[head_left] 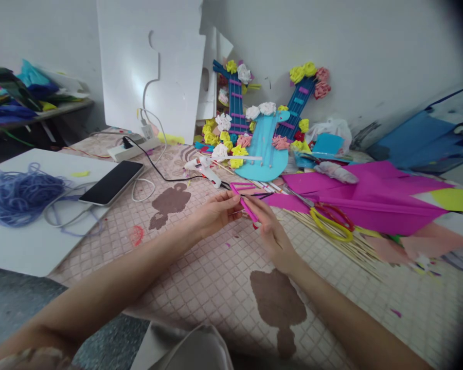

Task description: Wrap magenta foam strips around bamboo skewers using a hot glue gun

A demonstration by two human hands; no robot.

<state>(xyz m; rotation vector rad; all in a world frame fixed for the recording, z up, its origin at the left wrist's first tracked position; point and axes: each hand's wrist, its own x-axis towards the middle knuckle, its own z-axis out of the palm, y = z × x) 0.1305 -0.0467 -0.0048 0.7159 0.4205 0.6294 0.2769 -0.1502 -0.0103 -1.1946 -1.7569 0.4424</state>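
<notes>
Between my two hands, above the table, is a narrow magenta strip (249, 209), tilted down to the right. My left hand (220, 213) is closed, with thumb and fingers pinching its upper part. My right hand (272, 231) closes on the lower part from the other side, fingertips pressed to it. Just behind the strip lies another thin magenta piece (244, 185). A white glue gun (204, 168) rests on the table beyond my left hand. Scissors with red and yellow handles (332, 226) lie to the right of my right hand.
Guitar shapes decorated with paper flowers, one light blue (268, 149), lean at the back. Thin wooden sticks (343, 252) and magenta paper (374, 195) spread over the right side. A phone (111, 182), a power strip (129, 149) and a purple cord tangle (21, 195) are left.
</notes>
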